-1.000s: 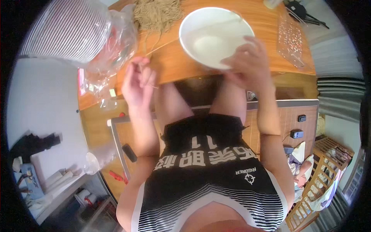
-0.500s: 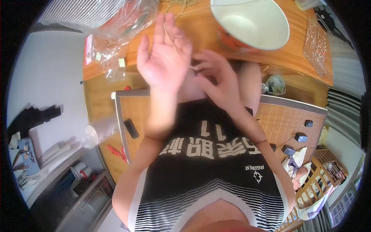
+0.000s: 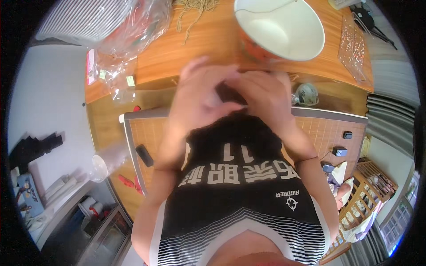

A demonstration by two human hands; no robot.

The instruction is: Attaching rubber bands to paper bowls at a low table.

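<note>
Both hands meet just at the worktop's [image 3: 213, 40] near edge: the left hand [image 3: 199, 95] blurred, fingers curled, the right hand [image 3: 266, 95] touching it; whether either grip holds anything cannot be told. Just beyond stands a white bowl [image 3: 279, 29], with noodles [image 3: 195, 6] and a clear bag [image 3: 128, 26] farther left.

I am holding my left hand [image 3: 202, 95] and right hand [image 3: 262, 95] together, fingertips meeting, just below the white bowl [image 3: 279, 26] sitting on the wooden table [image 3: 208, 44]; crumpled clear plastic wrap [image 3: 128, 31] is lying left.
</note>
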